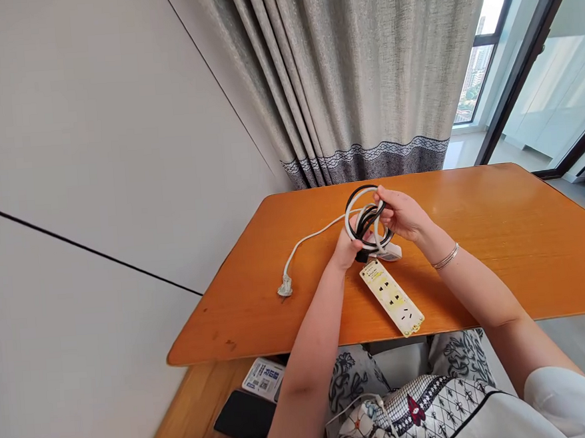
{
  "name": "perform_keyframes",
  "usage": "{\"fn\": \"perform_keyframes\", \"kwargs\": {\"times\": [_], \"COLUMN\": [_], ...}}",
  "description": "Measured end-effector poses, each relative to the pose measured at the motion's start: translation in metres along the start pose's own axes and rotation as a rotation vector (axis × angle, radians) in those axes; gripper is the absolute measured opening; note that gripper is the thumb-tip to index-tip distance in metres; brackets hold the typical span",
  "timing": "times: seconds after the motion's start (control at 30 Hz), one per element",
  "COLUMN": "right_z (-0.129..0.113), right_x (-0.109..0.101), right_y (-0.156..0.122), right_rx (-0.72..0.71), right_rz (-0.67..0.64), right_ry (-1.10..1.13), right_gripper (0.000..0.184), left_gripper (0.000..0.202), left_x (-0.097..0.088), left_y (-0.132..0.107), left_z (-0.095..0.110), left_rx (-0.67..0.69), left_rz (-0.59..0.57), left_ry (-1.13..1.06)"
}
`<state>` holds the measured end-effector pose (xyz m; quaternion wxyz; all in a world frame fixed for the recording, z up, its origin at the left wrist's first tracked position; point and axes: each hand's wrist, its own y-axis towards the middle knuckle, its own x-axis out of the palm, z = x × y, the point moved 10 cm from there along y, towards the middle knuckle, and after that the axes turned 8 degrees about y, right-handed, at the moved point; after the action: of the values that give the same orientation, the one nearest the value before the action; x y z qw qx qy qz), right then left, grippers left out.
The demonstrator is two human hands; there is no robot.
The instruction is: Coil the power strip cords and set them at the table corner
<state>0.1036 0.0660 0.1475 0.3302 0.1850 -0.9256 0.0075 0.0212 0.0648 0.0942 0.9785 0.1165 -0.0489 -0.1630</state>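
A shiny orange-brown wooden bench (514, 237) with round corners.
A pale power strip (392, 297) with yellow patches lies at a slant by the near edge, its holes facing up. To its left, well apart, lies a clear plug (284, 287). Its white cord (318, 231) curves over the wood. Small dark marks (231, 344) show near the bench's front left corner.

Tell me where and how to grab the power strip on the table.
Probably pinch the power strip across its narrow width, toward its near end, from above: it lies flat, long and slim, and the coiled cables are by its far end.
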Motion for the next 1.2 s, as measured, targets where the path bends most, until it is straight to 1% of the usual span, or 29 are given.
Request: {"fn": "perform_keyframes", "kwargs": {"times": [0.1, 0.2, 0.27, 0.3, 0.33, 0.4, 0.43, 0.47, 0.5, 0.53, 0.57, 0.63, 0.67, 0.73, 0.77, 0.83, 0.9, 1.0, 1.1, 1.2], "right_z": [0.007, 0.008, 0.003, -0.003, -0.012, -0.033, -0.041, -0.045, -0.045, -0.04, -0.033, -0.021, -0.017, -0.013, -0.012, -0.01, -0.007, -0.005, -0.007, -0.011], "right_x": [-0.004, -0.012, -0.022, -0.029, -0.035, -0.04, -0.036, -0.028, -0.019, -0.01, -0.003, 0.005, 0.006, 0.007, 0.006, 0.004, 0.002, -0.005, -0.011, -0.014], "right_y": [0.004, 0.006, 0.008, 0.009, 0.01, 0.006, 0.001, -0.004, -0.009, -0.011, -0.013, -0.015, -0.015, -0.017, -0.017, -0.014, -0.01, -0.004, -0.002, -0.003], "right_rx": [0.048, 0.108, 0.086, 0.034, -0.052, -0.314, -0.462, -0.592, -0.684, -0.733, -0.74, -0.69, -0.657, -0.618, -0.608, -0.588, -0.553, -0.475, -0.411, -0.389], "right_rz": [0.03, 0.016, 0.023, 0.046, 0.084, 0.173, 0.196, 0.182, 0.129, 0.046, -0.051, -0.225, -0.287, -0.35, -0.354, -0.321, -0.263, -0.169, -0.101, -0.07], "right_ry": [-0.058, -0.172, -0.32, -0.422, -0.54, -0.789, -0.907, -1.014, -1.107, -1.182, -1.242, -1.324, -1.354, -1.407, -1.431, -1.488, -1.55, -1.601, -1.574, -1.485], "right_gripper": [0.041, 0.038, 0.037, 0.037, 0.04, 0.044, 0.039, 0.03, 0.021, 0.021, 0.026, 0.03, 0.036, 0.051, 0.053, 0.046, 0.037, 0.036, 0.041, 0.041], "left_gripper": [0.071, 0.049, 0.036, 0.031, 0.027, 0.024, 0.023, 0.023, 0.023, 0.023, 0.024, 0.023, 0.023, 0.022, 0.022, 0.022, 0.023, 0.027, 0.032, 0.033], "left_x": [0.003, 0.006, 0.006, 0.007, 0.007, 0.005, 0.003, 0.001, -0.001, -0.004, -0.008, -0.017, -0.021, -0.024, -0.023, -0.021, -0.021, -0.022, -0.024, -0.024], "left_y": [-0.002, -0.004, -0.004, -0.005, -0.005, -0.005, -0.005, -0.005, -0.004, -0.004, -0.003, -0.001, 0.0, 0.002, 0.002, 0.003, 0.002, 0.002, 0.001, 0.0], "left_z": [0.014, 0.014, 0.013, 0.012, 0.01, 0.004, 0.001, -0.002, -0.004, -0.006, -0.009, -0.014, -0.016, -0.019, -0.019, -0.016, -0.013, -0.012, -0.012, -0.013], "left_rx": [0.114, 0.094, 0.069, 0.048, 0.021, -0.042, -0.067, -0.081, -0.085, -0.083, -0.079, -0.078, -0.083, -0.087, -0.083, -0.067, -0.058, -0.086, -0.133, -0.172], "left_rz": [0.015, 0.03, 0.029, 0.021, 0.009, -0.011, -0.015, -0.017, -0.014, -0.008, 0.008, 0.056, 0.071, 0.074, 0.06, 0.028, 0.014, -0.005, -0.028, -0.033], "left_ry": [0.108, 0.206, 0.258, 0.268, 0.266, 0.23, 0.207, 0.187, 0.173, 0.161, 0.146, 0.106, 0.087, 0.072, 0.077, 0.091, 0.098, 0.104, 0.11, 0.114]}}
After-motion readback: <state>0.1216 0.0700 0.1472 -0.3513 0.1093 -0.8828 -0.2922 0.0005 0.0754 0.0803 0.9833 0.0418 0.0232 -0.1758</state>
